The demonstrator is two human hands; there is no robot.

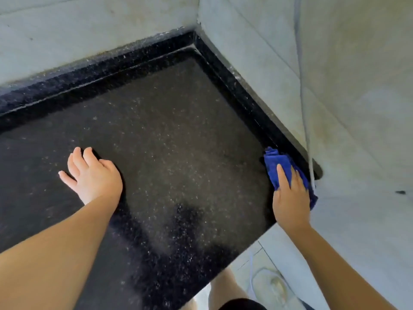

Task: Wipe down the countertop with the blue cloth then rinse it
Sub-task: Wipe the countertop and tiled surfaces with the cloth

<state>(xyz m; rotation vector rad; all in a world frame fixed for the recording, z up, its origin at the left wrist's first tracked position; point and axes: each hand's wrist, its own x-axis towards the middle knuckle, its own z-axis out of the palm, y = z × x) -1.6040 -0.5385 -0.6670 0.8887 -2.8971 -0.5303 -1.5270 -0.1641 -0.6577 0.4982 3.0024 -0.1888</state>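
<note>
**Bare arms, dark shorts**

Both forearms are bare up to the near edge of the picture; no sleeve, watch or bracelet shows on them. The left hand (92,175) and the right hand (290,198) wear no gloves and no rings that can be seen. The fingernails on the left hand are short and plain. Near the bottom edge, bare legs (225,287) show below dark shorts (241,305).

You have one blue cloth (282,166) and one dark speckled countertop (169,139) in front of you. Two hands show: your left hand (93,177) and your right hand (290,200). Two pale tiled walls (89,30) meet in one corner.
</note>
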